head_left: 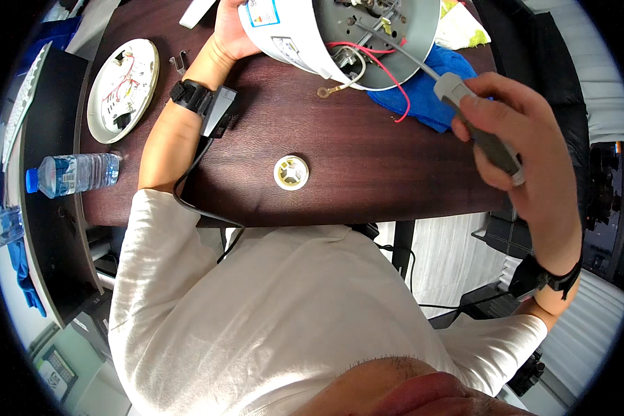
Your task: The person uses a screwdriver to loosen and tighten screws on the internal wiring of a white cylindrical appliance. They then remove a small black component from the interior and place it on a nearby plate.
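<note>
A white round appliance body (282, 48) lies tilted on its side at the far middle of the table, its open end turned toward the right. Inside are a grey metal bottom, brackets and fittings, with red wires (397, 93) and a pale lead ending in a ring terminal (326, 91) hanging out. My left hand (234, 33) is closed against its left wall, steadying it; some fingers are out of frame. My right hand (527, 135) is wrapped round the grey handle of a screwdriver (453, 89), whose shaft reaches into the body; the tip is near a fitting, contact unclear.
Under the body is a blue cloth (423, 104), beside a white-and-green cloth or packet (464, 29). A round white cover with wires (145, 87) and a small metal bracket (179, 62) lie left. A water bottle (76, 173) and a small spool (291, 172) lie nearer.
</note>
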The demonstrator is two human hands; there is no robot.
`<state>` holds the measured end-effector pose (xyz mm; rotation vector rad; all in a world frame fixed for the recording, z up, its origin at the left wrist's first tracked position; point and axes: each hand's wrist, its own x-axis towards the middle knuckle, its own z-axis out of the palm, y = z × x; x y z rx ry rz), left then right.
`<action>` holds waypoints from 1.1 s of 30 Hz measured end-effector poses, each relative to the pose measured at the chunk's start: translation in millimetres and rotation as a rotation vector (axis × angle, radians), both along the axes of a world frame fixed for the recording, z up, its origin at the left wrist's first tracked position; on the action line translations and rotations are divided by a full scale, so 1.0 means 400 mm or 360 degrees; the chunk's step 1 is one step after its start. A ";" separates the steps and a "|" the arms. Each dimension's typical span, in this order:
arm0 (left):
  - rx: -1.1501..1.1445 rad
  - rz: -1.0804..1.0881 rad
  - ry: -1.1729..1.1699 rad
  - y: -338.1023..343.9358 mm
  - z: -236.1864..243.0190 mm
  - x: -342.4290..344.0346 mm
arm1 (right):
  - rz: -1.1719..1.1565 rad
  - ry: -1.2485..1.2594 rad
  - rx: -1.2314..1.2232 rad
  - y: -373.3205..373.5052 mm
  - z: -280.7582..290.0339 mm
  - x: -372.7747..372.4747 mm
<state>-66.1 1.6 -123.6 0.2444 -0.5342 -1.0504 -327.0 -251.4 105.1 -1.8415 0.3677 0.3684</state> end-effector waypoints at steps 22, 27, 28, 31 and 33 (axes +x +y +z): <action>0.0026 0.0056 -0.0098 -0.018 0.023 0.000 | 0.1004 -0.1373 -0.2098 -0.079 -0.102 -0.007; 0.0144 0.0305 -0.0082 -0.048 0.104 -0.076 | 0.0791 -0.1317 -0.1620 -0.024 -0.076 -0.024; 0.0164 0.0346 -0.0081 -0.054 0.114 -0.081 | 0.0730 -0.1213 -0.1514 -0.013 -0.068 -0.025; 0.0187 0.0388 -0.0154 -0.056 0.128 -0.087 | 0.0528 -0.0953 -0.1230 0.004 -0.043 -0.024; 0.0173 0.0344 -0.0150 -0.058 0.130 -0.088 | 0.0346 -0.0828 -0.1085 0.007 -0.034 -0.019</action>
